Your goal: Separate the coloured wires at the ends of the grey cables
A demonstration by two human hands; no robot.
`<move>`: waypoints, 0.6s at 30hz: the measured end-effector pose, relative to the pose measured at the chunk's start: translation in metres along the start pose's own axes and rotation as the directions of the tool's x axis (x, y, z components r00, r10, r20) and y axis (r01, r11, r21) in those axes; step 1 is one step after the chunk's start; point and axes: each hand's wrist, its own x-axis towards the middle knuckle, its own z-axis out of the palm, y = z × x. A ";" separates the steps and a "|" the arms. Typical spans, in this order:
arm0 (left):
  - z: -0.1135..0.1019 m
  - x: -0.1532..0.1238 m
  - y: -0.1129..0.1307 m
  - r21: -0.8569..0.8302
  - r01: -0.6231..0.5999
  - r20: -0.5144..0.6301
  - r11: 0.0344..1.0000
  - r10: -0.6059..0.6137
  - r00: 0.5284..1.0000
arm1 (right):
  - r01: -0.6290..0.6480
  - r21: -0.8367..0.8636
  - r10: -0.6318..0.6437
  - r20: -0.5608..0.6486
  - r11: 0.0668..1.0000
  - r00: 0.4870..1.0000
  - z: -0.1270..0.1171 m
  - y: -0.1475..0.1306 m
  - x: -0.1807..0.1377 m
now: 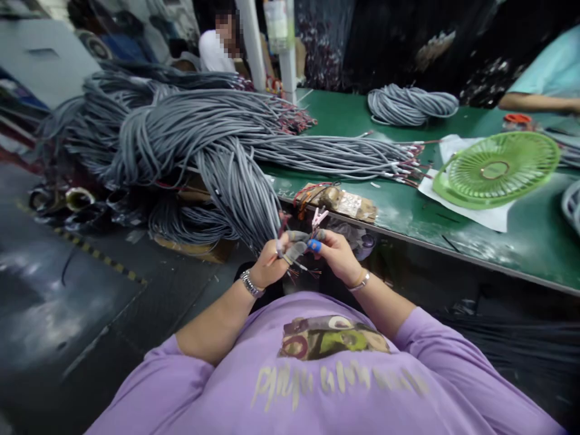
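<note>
Close together in front of my chest, my left hand (270, 261) and my right hand (339, 257) meet at the bench's front edge. My left fingers are closed around the end of a grey cable, with thin bare wire strands hanging below. The fingers of my right hand pinch thin wires; pale pink-white tips stand up above them. Grey covers wrap some fingertips, and a blue one is on my right thumb. A thick bundle of grey cables (240, 181) drapes over the edge down to my left hand. Exactly which wires each hand grips is partly hidden.
More grey cables (181, 121) are heaped on the green bench (389, 205). A wooden block (347, 203) with wires sits at its front edge. A green fan (498, 169) lies on white paper, near a cable coil (410, 104). Two other people are at the far side.
</note>
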 end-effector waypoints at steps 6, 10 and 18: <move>-0.007 0.003 -0.011 0.076 0.186 -0.022 0.980 -0.185 0.982 | -0.141 0.185 0.167 -0.138 0.973 0.976 0.012 0.022 0.006; -0.007 0.007 -0.004 0.130 0.203 0.033 0.970 -0.209 0.977 | -0.167 0.273 0.202 -0.109 0.947 0.973 0.014 0.022 0.010; -0.005 0.015 -0.004 0.182 0.264 0.101 0.947 -0.285 0.953 | -0.211 0.340 0.254 -0.088 0.916 0.963 0.009 0.019 0.018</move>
